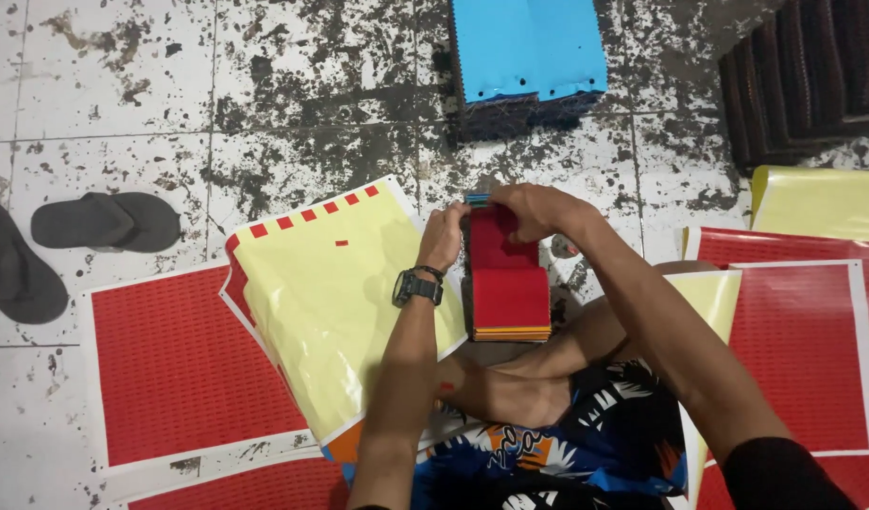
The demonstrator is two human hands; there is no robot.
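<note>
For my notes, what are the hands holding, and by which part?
Both the left hand and right hand grip the red-topped stack of sheets at its far end.

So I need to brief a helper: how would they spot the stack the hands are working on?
On the stained tile floor, look between the big red dotted sheets. Directly in front of the seated person, the left hand and right hand hold the small red-topped stack: thick, multicoloured edges, unlike the flat sheets around.

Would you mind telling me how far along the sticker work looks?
Done: one yellow backing sheet looks almost stripped, a few red squares left. In hand: left hand and right hand grip the red-topped stack. Left: full red sheets lie around on the floor.
</note>
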